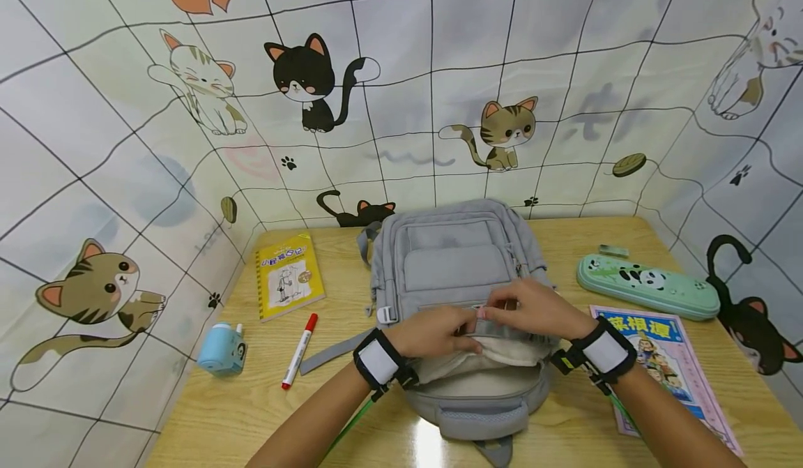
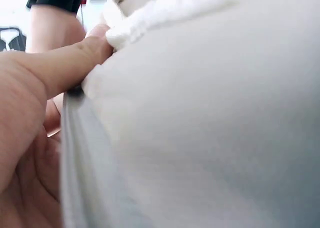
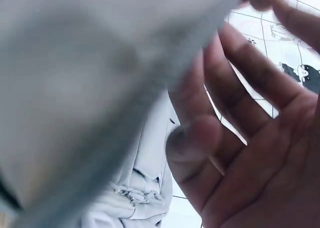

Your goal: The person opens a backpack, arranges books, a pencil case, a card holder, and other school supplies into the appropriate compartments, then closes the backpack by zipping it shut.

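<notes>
A grey backpack [image 1: 461,259] lies on its back on the table with its top handle [image 1: 483,419] towards me. Its main compartment is unzipped, and the pale lining [image 1: 502,351] shows. My left hand [image 1: 433,332] pinches the edge of the opened flap between thumb and fingers; in the left wrist view the thumb [image 2: 75,63] presses on the light cloth [image 2: 200,108]. My right hand [image 1: 539,307] is at the same flap beside the left one. The right wrist view shows its fingers [image 3: 235,83] extended behind the blurred flap edge, with the thumb apart from the cloth.
On the left are a yellow spiral notebook [image 1: 290,276], a red-capped marker [image 1: 300,351] and a light-blue pencil sharpener [image 1: 222,349]. A green panda pencil case [image 1: 646,285], a small eraser-like block [image 1: 613,250] and a pink-edged comic book [image 1: 668,370] lie right. Cat-print cloth walls surround the table.
</notes>
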Demonstrator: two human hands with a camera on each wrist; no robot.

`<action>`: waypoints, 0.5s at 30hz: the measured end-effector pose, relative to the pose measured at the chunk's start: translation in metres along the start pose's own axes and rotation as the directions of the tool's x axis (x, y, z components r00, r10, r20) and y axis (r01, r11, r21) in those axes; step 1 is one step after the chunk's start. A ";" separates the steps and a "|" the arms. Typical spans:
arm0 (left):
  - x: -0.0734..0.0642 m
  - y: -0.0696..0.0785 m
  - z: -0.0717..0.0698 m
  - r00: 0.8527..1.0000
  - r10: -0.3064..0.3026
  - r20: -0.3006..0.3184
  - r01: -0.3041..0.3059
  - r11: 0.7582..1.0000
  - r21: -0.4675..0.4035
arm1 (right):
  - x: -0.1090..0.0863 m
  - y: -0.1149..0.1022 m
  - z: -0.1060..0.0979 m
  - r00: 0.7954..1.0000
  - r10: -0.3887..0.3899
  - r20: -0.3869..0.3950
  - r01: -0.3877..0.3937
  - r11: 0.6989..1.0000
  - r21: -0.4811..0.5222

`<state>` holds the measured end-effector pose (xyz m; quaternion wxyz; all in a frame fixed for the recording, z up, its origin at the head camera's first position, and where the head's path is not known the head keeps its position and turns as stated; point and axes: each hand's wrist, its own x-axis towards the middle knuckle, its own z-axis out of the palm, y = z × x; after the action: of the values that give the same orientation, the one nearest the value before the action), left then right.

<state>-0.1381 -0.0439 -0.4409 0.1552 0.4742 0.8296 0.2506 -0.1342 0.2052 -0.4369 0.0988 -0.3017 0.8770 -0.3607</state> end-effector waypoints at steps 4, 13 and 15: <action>0.002 -0.014 -0.014 0.999 -0.033 -0.017 0.032 0.999 -0.044 | -0.003 0.001 -0.002 0.996 -0.005 0.090 0.002 1.000 0.025; -0.008 -0.027 -0.026 0.995 -0.072 -0.071 0.068 0.996 -0.064 | 0.000 0.000 -0.003 0.990 -0.082 0.118 0.090 0.994 -0.067; -0.016 -0.028 -0.026 0.994 -0.085 -0.071 0.079 0.993 -0.084 | 0.001 -0.001 -0.003 0.989 -0.092 0.112 0.103 0.990 -0.100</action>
<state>-0.1626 -0.0761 -0.4347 0.1532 0.4232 0.8429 0.2949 -0.1364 0.2061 -0.4341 0.1119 -0.3680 0.8724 -0.3018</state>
